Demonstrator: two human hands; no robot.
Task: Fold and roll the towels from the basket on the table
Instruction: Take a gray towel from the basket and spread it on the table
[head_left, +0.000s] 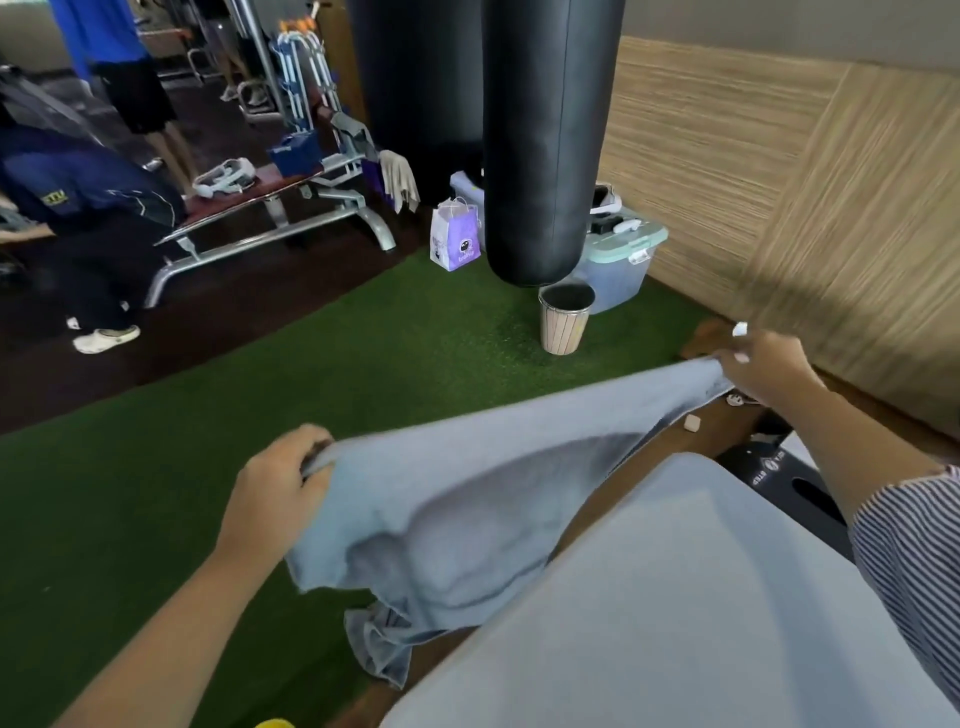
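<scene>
I hold a light blue towel (467, 499) stretched in the air between both hands, above the edge of a brown wooden table (649, 462). My left hand (280, 478) grips one upper corner and my right hand (763, 374) pinches the other, farther away. The towel's lower part sags and hangs over the table's near edge. A second light blue towel (691, 613) lies spread flat on the table in front of me. No basket is in view.
A black punching bag (540, 135) hangs ahead over green turf (156, 519). A striped bin (565, 325), a clear storage box (618, 265) and a purple paper bag (453, 234) stand beneath it. A metal bench (270, 208) and people are at left; a wood-panelled wall (779, 182) is on the right.
</scene>
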